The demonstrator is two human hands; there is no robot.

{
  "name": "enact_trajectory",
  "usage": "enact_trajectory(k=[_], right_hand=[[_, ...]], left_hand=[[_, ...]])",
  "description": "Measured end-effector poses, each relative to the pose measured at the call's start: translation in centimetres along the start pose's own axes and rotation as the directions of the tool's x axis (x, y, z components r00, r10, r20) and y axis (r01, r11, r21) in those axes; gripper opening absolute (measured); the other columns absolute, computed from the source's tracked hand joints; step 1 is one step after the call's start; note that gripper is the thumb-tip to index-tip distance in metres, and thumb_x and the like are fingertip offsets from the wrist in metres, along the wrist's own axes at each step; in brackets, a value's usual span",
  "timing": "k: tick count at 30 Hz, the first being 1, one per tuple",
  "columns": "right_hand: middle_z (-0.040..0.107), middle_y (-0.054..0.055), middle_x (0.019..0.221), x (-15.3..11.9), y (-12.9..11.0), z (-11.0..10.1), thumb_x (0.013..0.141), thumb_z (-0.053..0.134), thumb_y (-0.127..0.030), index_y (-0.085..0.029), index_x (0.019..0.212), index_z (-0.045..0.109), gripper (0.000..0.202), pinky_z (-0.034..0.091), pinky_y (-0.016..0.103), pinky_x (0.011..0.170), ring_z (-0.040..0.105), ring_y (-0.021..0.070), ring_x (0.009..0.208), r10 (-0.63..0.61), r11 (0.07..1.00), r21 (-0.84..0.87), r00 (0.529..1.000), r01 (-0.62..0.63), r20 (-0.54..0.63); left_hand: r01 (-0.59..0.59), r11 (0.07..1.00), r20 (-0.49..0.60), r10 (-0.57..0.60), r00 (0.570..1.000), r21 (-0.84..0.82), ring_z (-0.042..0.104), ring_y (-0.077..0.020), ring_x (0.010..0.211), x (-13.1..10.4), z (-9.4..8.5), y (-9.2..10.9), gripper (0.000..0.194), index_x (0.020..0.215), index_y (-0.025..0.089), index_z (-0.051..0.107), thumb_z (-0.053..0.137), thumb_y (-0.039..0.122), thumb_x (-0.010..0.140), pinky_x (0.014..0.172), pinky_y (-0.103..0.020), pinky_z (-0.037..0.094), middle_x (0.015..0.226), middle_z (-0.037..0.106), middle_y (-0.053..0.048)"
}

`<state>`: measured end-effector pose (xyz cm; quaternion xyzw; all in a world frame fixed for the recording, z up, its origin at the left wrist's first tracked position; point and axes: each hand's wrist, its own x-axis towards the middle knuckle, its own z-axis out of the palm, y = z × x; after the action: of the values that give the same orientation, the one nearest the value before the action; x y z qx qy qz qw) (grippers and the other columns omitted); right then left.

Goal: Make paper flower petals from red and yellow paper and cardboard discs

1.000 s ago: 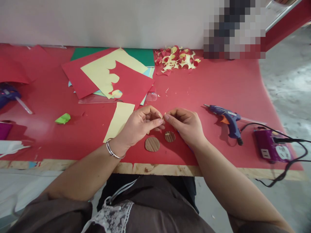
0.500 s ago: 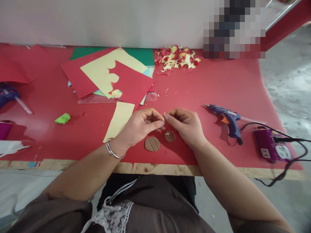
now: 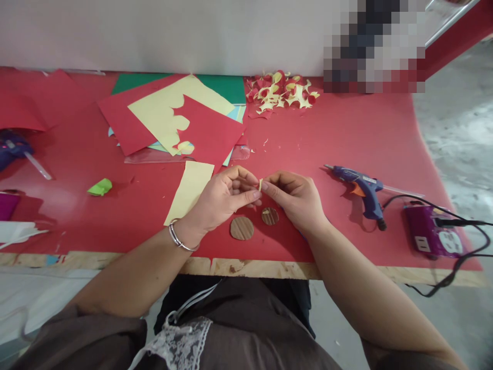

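Note:
My left hand (image 3: 228, 198) and my right hand (image 3: 296, 199) meet at the fingertips over the red table. Between them is a tiny yellow paper piece (image 3: 261, 184), pinched by the fingers of both hands. Just below lie two round wood-grain discs, a larger one (image 3: 242, 228) and a smaller one (image 3: 270, 217) with a small pale piece on it. A yellow paper strip (image 3: 189, 191) lies partly under my left wrist.
Red, yellow and green sheets (image 3: 215, 126) overlap at the back, beside a pile of paper scraps (image 3: 283, 92). On the right lie a blue glue gun (image 3: 360, 187) and a purple box (image 3: 435, 231) with cables. Green paper (image 3: 100, 187) and another glue gun (image 3: 13, 148) are at left.
The fingertips of my left hand have shifted slightly, and more of the small yellow piece now shows between the hands. The discs have stayed in place.

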<state>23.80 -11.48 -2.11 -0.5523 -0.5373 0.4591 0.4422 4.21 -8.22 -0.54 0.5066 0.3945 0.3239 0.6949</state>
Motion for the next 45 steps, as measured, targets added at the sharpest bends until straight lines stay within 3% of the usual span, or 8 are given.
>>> enact_trajectory(k=[6,14,22,33,40,45], right_hand=[[0.075,0.003,0.078,-0.08,-0.05,-0.05,0.09,0.08,-0.062,-0.021,0.085,0.078,0.041,0.046,0.031,0.065,0.061,0.0166,0.068,0.001,1.0,0.009,1.0,-0.001,0.013],[0.065,0.0,0.068,-0.08,-0.62,-0.05,0.092,0.078,-0.058,-0.02,0.082,0.077,0.039,0.04,0.029,0.06,0.048,0.0123,0.06,-0.036,0.999,-0.027,0.999,0.036,-0.02],[0.067,0.0,0.07,-0.15,-0.48,-0.1,0.089,0.079,-0.063,-0.019,0.084,0.079,0.045,0.04,0.027,0.058,0.051,0.0124,0.062,-0.025,1.0,-0.015,1.0,0.025,-0.014],[0.075,0.004,0.076,-0.16,-0.15,-0.13,0.089,0.083,-0.06,-0.02,0.083,0.079,0.04,0.046,0.029,0.059,0.061,0.0156,0.065,0.007,1.0,0.026,1.0,-0.007,0.021],[0.076,0.004,0.077,-0.15,-0.14,-0.12,0.088,0.083,-0.061,-0.02,0.084,0.08,0.042,0.045,0.029,0.06,0.061,0.0155,0.065,0.003,1.0,0.007,1.0,-0.003,0.005],[0.076,0.003,0.077,-0.18,-0.22,-0.11,0.088,0.083,-0.062,-0.02,0.084,0.079,0.043,0.045,0.031,0.062,0.061,0.0155,0.065,-0.004,1.0,-0.003,1.0,0.004,-0.003]], left_hand=[[-0.02,1.0,-0.013,0.02,1.0,-0.019,0.078,-0.0143,0.073,0.15,-0.21,-0.34,0.035,0.097,0.018,0.062,0.091,0.023,0.079,0.071,-0.025,0.063,0.081,0.076,0.0],[-0.06,0.994,-0.056,0.065,0.996,0.088,0.077,-0.0141,0.073,0.1,-0.25,-0.27,0.029,0.096,0.018,0.063,0.087,0.019,0.081,0.071,-0.025,0.062,0.08,0.073,0.001],[-0.08,0.992,-0.034,0.083,0.996,0.094,0.076,-0.013,0.072,0.05,-0.16,-0.23,0.023,0.096,0.018,0.062,0.082,0.017,0.085,0.069,-0.024,0.062,0.083,0.072,0.001],[-0.092,0.992,0.017,0.091,0.996,0.09,0.077,-0.0122,0.073,-0.1,-0.09,-0.2,0.018,0.096,0.018,0.06,0.076,0.015,0.09,0.071,-0.023,0.061,0.083,0.072,0.001],[-0.075,0.993,0.011,0.074,0.997,0.093,0.077,-0.0128,0.076,-0.2,-0.01,-0.07,0.019,0.097,0.018,0.061,0.077,0.016,0.089,0.074,-0.025,0.062,0.086,0.072,0.0],[-0.053,0.997,0.011,0.052,0.999,0.051,0.076,-0.0126,0.074,-0.17,0.04,-0.11,0.019,0.097,0.018,0.061,0.078,0.02,0.09,0.068,-0.023,0.061,0.085,0.073,0.0]])
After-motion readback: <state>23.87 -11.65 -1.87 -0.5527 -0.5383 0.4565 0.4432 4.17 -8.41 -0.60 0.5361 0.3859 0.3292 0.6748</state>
